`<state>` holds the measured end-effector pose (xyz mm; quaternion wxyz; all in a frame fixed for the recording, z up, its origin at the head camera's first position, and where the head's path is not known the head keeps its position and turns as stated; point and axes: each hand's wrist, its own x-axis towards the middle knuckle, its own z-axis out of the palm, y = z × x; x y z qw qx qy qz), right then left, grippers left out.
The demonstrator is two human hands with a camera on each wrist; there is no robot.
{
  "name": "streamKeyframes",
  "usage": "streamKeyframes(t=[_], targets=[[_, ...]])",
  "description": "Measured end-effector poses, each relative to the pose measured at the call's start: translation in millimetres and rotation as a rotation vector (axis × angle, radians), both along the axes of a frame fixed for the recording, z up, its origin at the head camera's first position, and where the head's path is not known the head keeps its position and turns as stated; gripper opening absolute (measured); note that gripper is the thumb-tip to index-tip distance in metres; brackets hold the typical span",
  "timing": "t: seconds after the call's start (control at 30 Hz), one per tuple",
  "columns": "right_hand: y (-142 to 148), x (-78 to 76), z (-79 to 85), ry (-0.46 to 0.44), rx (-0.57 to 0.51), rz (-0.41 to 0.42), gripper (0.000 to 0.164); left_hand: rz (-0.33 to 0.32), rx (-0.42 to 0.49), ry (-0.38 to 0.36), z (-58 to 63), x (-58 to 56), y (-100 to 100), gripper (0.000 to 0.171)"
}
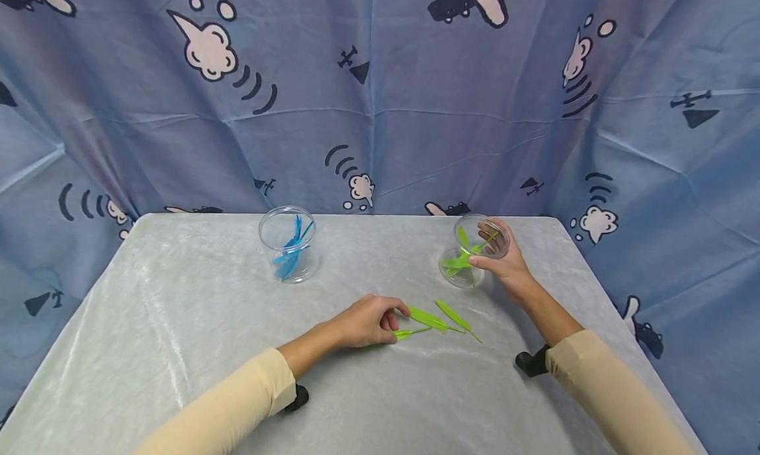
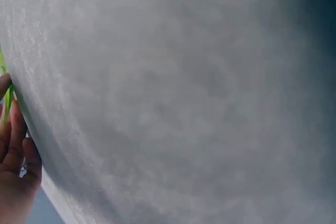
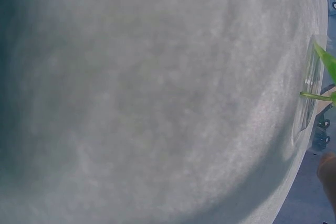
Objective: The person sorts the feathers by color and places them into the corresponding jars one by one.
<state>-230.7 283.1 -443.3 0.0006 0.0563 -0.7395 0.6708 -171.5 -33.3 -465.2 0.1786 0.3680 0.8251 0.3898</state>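
In the head view my left hand [image 1: 367,320] is low over the table with bent fingers around a small green feather [image 1: 405,334]. Green also shows between the fingers [image 2: 16,124] in the left wrist view, but whether they pinch it is unclear. Two more green feathers [image 1: 429,318] lie just right of these fingertips. At the back right, my right hand [image 1: 505,260] grips a clear plastic cup [image 1: 453,275] by its side, thumb in front and fingers behind. Green feathers [image 1: 457,262] are inside that cup, which stands on the table.
Another clear cup [image 1: 270,247], holding blue feathers [image 1: 289,258], stands at the back left of the table. A whitish cloth [image 1: 196,343] covers the tabletop. Behind the far edge hangs a blue patterned curtain [image 1: 415,158].
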Motion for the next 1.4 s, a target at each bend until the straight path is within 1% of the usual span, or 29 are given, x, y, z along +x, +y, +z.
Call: streamKeyframes(t=[0.23, 0.47, 0.6, 0.77, 0.9, 1.03, 1.17, 1.4], targets=[[0.0, 0.4, -0.4, 0.002, 0.006, 0.000, 0.091, -0.008, 0.025, 0.003, 2.7, -0.3, 0.7, 0.036], [0.4, 0.1, -0.9, 0.002, 0.002, -0.001, 0.091, 0.025, 0.039, 0.013, 6.9, -3.6, 2.7, 0.033], [1.0, -0.5, -1.8, 0.010, -0.003, 0.005, 0.091, 0.040, 0.065, -0.006, 9.8, -5.4, 4.3, 0.031], [1.7, -1.4, -3.9, 0.021, -0.018, 0.015, 0.091, 0.034, 0.099, -0.052, 12.7, -6.5, 7.1, 0.031], [1.8, -1.4, -4.8, 0.019, -0.023, 0.014, 0.091, 0.033, 0.119, -0.067, 15.2, -6.7, 9.9, 0.031], [1.8, -1.7, -4.6, 0.021, -0.025, 0.014, 0.091, 0.047, 0.128, -0.088, 19.6, -7.5, 13.3, 0.030], [1.6, -2.6, -4.9, 0.025, -0.026, 0.014, 0.090, 0.056, 0.159, -0.109, 24.1, -9.2, 17.2, 0.029], [1.4, -1.6, -4.4, 0.023, -0.019, 0.009, 0.090, 0.054, 0.197, -0.105, 34.0, -11.8, 25.1, 0.027]])
